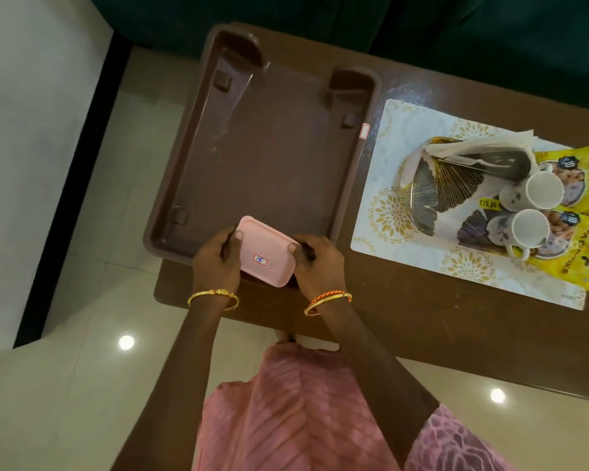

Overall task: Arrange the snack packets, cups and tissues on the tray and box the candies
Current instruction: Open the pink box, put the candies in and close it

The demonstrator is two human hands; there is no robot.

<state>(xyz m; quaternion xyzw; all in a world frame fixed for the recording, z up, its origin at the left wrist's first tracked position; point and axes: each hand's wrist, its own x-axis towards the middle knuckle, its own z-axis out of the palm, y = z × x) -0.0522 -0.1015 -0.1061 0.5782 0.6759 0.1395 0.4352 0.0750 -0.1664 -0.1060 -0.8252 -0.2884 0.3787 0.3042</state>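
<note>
A small pink lidded box [265,255] with a white label sits at the near rim of a large brown plastic tray [181,147]. My left hand [216,260] grips its left end and my right hand [315,265] grips its right end, thumbs on the lid. To the right, a patterned placemat [388,212] carries a glass plate [422,195] with folded tissues [470,151], two white cups [543,190] [529,229] lying on their sides, and two yellow snack packets [582,164] [578,263]. No candies are visible.
Everything rests on a dark wooden table [422,334]. The brown tray overhangs the table's left edge above a tiled floor [92,385]. A dark green sofa [490,35] runs along the far side. My pink garment fills the bottom of the view.
</note>
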